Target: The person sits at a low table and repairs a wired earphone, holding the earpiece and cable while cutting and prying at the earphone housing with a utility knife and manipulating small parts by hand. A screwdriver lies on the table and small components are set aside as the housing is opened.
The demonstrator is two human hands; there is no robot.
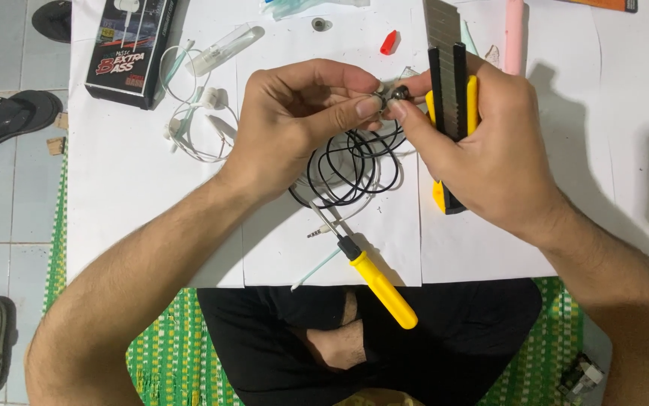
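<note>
White paper sheets (490,248) cover the low table, where the left hand (294,124) pinches a small earbud (397,93) that trails a coiled black cable (351,169), and the right hand (490,143) grips a yellow utility knife (451,98) with its blade (442,26) out, fingertips touching the earbud. That blade, I reckon, could nick a finger or cable should either hand slip. Fingers hide most of the earbud.

The earbud (398,93) sits between the fingertips (369,106) of both hands, with the coiled cable (354,167) hanging just below them over the paper sheet (279,248). The utility knife (448,90) lies just right of the fingertips, in the right hand (490,150). The screwdriver (377,282) lies nearer the body, below the fingers, and the other earphones (197,113) and a box (125,49) lie left of the left hand (294,120).
</note>
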